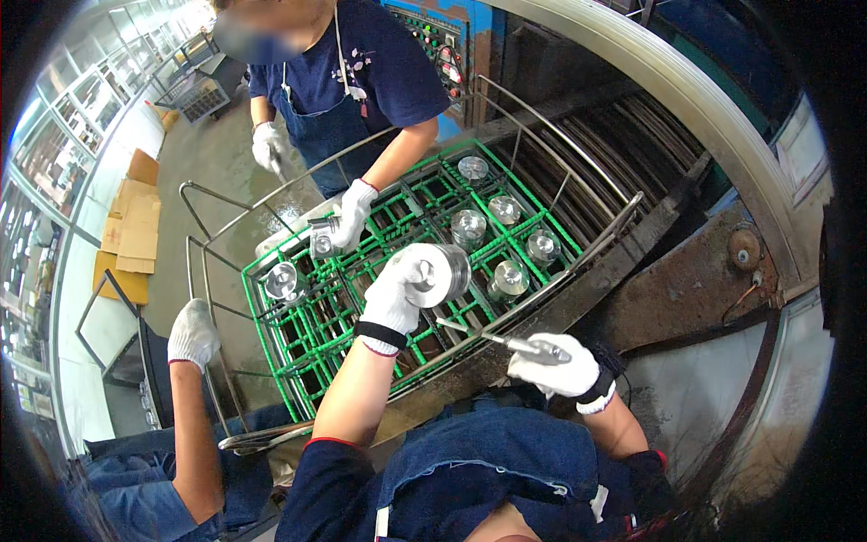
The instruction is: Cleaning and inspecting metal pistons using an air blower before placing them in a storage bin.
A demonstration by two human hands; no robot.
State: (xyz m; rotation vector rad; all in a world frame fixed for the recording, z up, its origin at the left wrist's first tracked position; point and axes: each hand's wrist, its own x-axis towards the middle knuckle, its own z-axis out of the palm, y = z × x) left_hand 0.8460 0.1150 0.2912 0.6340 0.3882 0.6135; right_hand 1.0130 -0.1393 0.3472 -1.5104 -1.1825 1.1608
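Note:
In my white-gloved left hand (394,291) is a shiny metal piston (442,276), a ringed cylinder held tilted over the green rack (264,312). My right hand (562,369), also gloved, is closed around a metal hand tool (538,350). The tool's thin tip points left, below the piston; its exact kind I cannot make out. Inside the rack's square cells stand several more pistons, among them one piston (287,283) at the left and another piston (509,279) at the near right. Across the rack, a co-worker's gloved hand (354,215) grips a piston (322,238).
Bent metal guard rails (585,152) surround the rack. A second co-worker's gloved hand (194,332) is at the left rail. Slatted conveyor bars (623,149) run to the upper right, beside a rusty metal plate (686,271). Flattened cardboard (135,226) leans at the far left.

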